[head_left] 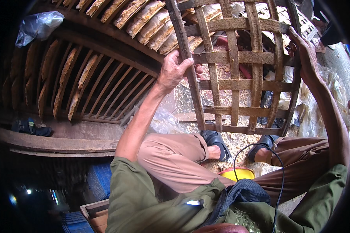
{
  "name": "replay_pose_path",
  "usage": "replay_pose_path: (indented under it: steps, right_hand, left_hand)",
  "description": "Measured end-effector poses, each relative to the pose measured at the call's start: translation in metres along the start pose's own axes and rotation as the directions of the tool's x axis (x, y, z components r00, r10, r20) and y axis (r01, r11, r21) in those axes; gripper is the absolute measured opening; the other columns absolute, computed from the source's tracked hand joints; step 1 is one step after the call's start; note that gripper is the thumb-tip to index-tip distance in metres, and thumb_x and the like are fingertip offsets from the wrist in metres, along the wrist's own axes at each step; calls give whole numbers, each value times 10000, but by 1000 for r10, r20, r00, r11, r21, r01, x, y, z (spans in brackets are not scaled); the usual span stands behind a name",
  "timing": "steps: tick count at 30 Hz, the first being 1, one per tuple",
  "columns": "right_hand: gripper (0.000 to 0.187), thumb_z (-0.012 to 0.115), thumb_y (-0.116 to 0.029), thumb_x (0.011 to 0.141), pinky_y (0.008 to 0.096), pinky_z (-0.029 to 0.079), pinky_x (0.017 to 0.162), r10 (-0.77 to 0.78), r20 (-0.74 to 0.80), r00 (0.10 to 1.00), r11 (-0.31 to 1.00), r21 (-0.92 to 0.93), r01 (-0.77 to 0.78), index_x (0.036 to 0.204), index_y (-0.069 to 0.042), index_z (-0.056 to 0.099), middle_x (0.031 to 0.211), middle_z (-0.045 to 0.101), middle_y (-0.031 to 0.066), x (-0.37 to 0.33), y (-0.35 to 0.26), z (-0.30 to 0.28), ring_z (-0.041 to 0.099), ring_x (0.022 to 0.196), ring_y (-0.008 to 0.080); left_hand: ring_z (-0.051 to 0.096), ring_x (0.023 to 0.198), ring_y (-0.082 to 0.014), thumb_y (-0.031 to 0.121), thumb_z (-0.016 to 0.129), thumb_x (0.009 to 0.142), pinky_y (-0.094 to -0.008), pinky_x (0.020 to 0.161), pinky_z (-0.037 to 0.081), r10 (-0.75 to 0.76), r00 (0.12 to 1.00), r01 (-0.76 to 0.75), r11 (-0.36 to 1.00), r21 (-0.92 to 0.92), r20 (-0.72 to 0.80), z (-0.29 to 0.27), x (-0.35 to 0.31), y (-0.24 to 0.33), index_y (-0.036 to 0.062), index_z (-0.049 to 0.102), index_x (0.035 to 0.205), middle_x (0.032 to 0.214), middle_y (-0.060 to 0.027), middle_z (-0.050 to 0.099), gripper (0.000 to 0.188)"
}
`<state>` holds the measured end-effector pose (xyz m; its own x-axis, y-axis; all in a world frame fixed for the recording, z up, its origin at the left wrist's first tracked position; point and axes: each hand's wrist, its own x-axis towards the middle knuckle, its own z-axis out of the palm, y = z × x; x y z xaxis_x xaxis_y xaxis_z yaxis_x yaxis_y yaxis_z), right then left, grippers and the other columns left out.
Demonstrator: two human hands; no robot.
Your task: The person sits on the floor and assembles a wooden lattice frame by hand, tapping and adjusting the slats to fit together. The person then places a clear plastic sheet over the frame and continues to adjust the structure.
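A woven bamboo lattice with a dark rim is held up in front of me, above the littered floor. My left hand is closed around its left rim, thumb on the near face and fingertips showing behind. On the opposite side my right hand grips the right rim, fingers along the edge. The broad strips are coated in brownish residue, and the floor shows through the gaps. The lattice hides part of the slabs behind it.
Crusty yellowish slabs stand in a slatted wooden rack at left, with a plastic bag above. A yellow bowl sits between my sandalled feet. Plastic sheeting lies at right; a blue crate stands lower left.
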<state>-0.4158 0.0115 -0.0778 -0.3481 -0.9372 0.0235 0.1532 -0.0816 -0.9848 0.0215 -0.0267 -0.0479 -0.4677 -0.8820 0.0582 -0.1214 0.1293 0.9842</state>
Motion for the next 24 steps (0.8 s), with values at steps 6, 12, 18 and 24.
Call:
replay_pose_path:
  steps: [6, 12, 18, 24]
  right_hand:
    - [342, 727, -422, 1051, 212, 409, 620, 0, -76, 997, 1000, 13, 1, 1100, -84, 713, 748, 510, -85, -19, -7, 23, 473, 660, 17]
    - [478, 785, -512, 980, 204, 466, 644, -19, 48, 999, 999, -24, 20, 1160, -74, 717, 924, 564, -23, -14, -1, 7, 530, 799, 52]
    - [508, 805, -529, 958, 195, 453, 583, -12, -18, 1000, 996, -83, 10, 1152, -67, 724, 898, 568, -18, -12, 1, 5, 543, 730, 55]
    - [474, 800, -515, 964, 209, 455, 578, 22, 31, 999, 996, -84, -19, 1155, -87, 731, 942, 588, -11, 1, 9, -2, 543, 739, 51]
  left_hand:
    - [793, 771, -241, 347, 624, 1111, -380, 607, 692, -133, 986, 139, 989, 55, -101, -8, 5, -1, -8, 560, 1101, 923, -155, 726, 361]
    - [783, 752, -234, 479, 625, 1097, -375, 630, 671, -27, 1000, 27, 999, -45, -6, 0, 0, -9, 2, 596, 1133, 960, -125, 735, 480]
    - [779, 768, -235, 418, 688, 1065, -410, 754, 688, -162, 986, 160, 983, -87, -25, -7, 7, -10, -8, 636, 1150, 883, -103, 731, 438]
    - [802, 856, -254, 473, 680, 1062, -474, 778, 705, -120, 992, 115, 987, 111, 45, -11, 2, -13, 0, 697, 1078, 872, -101, 720, 474]
